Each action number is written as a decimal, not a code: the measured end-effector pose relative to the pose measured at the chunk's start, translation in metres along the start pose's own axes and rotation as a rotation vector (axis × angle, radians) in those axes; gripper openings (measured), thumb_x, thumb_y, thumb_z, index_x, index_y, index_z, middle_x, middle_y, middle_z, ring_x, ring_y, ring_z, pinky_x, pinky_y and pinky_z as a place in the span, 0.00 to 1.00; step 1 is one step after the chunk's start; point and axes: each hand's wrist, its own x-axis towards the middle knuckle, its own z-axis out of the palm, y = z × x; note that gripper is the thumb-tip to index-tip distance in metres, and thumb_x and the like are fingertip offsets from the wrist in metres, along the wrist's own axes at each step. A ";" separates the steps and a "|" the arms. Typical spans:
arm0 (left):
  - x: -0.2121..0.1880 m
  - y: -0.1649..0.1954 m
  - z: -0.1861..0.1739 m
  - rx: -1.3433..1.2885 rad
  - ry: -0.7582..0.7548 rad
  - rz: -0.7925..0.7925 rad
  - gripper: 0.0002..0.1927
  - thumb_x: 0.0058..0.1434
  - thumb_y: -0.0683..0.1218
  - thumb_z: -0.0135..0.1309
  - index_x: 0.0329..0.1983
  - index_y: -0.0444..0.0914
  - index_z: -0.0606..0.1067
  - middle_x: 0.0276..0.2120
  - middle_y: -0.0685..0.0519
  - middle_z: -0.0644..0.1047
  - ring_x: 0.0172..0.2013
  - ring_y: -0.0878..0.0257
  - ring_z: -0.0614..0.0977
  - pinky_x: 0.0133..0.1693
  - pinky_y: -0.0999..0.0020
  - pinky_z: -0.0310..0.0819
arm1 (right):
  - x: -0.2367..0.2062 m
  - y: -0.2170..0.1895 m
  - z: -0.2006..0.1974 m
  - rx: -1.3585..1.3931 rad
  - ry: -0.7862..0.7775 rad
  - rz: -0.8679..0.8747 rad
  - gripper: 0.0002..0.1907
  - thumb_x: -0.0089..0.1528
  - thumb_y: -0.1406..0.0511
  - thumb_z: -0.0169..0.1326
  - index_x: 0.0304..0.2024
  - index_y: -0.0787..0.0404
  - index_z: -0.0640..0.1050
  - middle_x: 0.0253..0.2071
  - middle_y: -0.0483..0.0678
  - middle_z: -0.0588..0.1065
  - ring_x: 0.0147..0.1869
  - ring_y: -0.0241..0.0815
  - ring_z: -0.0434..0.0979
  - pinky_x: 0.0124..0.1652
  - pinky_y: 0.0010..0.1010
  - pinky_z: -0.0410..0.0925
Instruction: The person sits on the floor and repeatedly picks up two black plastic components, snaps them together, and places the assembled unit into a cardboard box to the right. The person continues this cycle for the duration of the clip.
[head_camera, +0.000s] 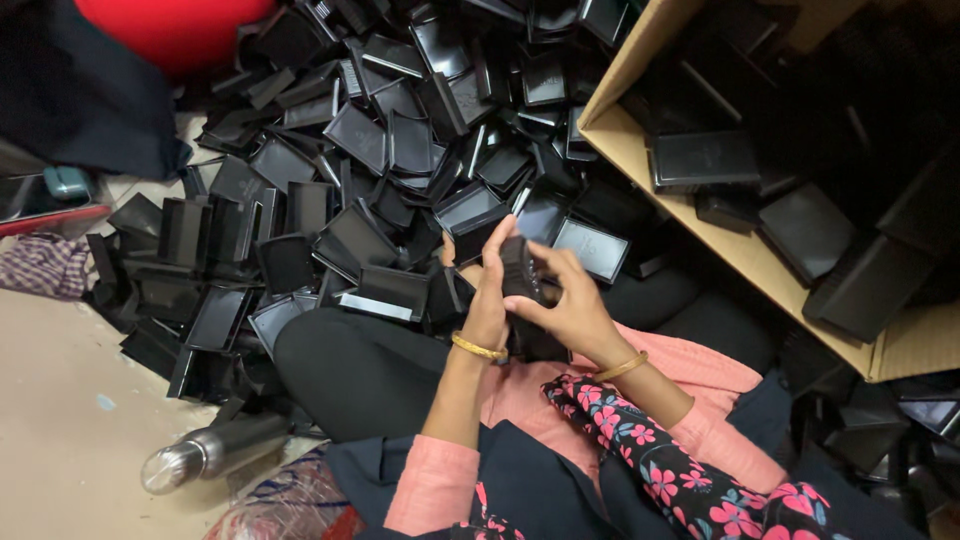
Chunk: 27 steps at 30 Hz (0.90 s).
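grip: our left hand (487, 300) and right hand (570, 305) both wrap tight round one small black box (520, 272)
risk: it might slip into the pile of black trays (380, 150) just beyond, honestly hard to find there
cause: fingertip-only hold

Both hands met in front of the body.
The left hand (487, 300) and right hand (568, 305) curled together, fingers bent, forearms angled upward from the lap, wrists bangled.
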 end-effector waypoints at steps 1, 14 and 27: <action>0.001 0.003 -0.002 0.249 -0.025 0.156 0.29 0.74 0.63 0.37 0.68 0.40 0.65 0.60 0.53 0.72 0.61 0.62 0.73 0.65 0.66 0.63 | -0.001 0.002 -0.002 0.091 -0.074 0.045 0.34 0.58 0.60 0.67 0.64 0.63 0.73 0.55 0.50 0.74 0.58 0.41 0.75 0.56 0.30 0.70; 0.019 0.007 -0.004 0.880 0.438 0.322 0.20 0.68 0.54 0.56 0.28 0.35 0.70 0.22 0.52 0.69 0.26 0.64 0.69 0.34 0.69 0.68 | -0.039 -0.029 -0.026 -0.015 0.069 0.158 0.17 0.58 0.63 0.66 0.44 0.68 0.78 0.32 0.46 0.82 0.36 0.29 0.76 0.35 0.29 0.74; 0.128 -0.173 0.126 -0.239 -0.163 -0.479 0.30 0.50 0.39 0.51 0.59 0.44 0.66 0.47 0.53 0.77 0.48 0.58 0.80 0.50 0.50 0.79 | -0.118 -0.038 -0.291 0.964 0.837 -0.490 0.14 0.70 0.59 0.48 0.41 0.64 0.75 0.37 0.47 0.75 0.38 0.40 0.75 0.36 0.32 0.68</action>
